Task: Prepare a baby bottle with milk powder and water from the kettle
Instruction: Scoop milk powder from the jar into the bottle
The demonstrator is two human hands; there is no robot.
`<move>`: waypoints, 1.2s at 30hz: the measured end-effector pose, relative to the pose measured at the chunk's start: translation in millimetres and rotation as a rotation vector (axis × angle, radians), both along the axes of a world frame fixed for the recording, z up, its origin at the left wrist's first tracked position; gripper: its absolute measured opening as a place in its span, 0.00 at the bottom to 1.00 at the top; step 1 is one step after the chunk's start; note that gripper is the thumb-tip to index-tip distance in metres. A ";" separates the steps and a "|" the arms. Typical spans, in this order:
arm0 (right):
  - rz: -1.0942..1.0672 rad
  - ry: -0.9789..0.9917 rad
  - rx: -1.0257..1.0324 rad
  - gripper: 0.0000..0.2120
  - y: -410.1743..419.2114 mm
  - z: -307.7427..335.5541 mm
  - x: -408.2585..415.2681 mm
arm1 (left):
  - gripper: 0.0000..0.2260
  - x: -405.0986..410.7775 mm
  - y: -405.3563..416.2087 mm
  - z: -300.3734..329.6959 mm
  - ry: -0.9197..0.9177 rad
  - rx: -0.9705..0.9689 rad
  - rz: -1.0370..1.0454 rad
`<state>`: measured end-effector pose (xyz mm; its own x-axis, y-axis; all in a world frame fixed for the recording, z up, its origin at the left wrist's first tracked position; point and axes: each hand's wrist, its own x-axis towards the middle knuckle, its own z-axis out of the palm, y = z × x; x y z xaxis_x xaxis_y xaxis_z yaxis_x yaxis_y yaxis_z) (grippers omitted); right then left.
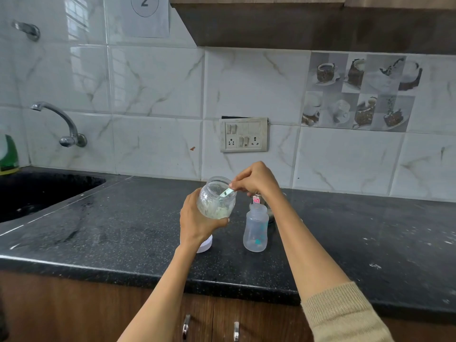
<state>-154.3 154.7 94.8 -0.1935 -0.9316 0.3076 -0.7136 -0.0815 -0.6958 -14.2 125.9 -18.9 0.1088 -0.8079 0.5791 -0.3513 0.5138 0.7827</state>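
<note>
Two hands work above the black counter (123,233): the clear plastic powder jar (216,199) is gripped tilted by the left hand (195,222) so the pale scoop (227,192), pinched by the right hand (254,180), reaches in; the open translucent baby bottle (256,228) stands just beside.

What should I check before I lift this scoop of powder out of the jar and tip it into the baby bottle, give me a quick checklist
1. Jar steady: the left hand grips it, tilted, above the counter. Ok.
2. Scoop held: the right hand pinches its handle, the bowl end inside the jar. Ok.
3. Scoop filled: the jar wall is dusted with powder and hides the bowl. Cannot tell.
4. Baby bottle ready: upright on the counter, mouth open, no teat on it. Ok.
5. Bottle steadied: neither hand is on it. Not ok.
6. Kettle ready: only a part of some object shows behind the right wrist. Cannot tell.
</note>
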 end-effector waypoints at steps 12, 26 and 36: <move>0.016 -0.760 0.120 0.03 2.0 -13.3 -23.2 | 0.33 -4.4 -1.4 -1.9 0.023 0.061 0.030; 0.073 -1.126 0.050 0.02 5.3 -9.8 -63.0 | 0.32 -0.7 -34.6 15.9 -0.081 0.277 0.060; -0.033 -1.166 0.025 0.08 42.9 -35.8 -117.4 | 0.42 -1.5 -85.9 10.5 -0.155 0.442 0.059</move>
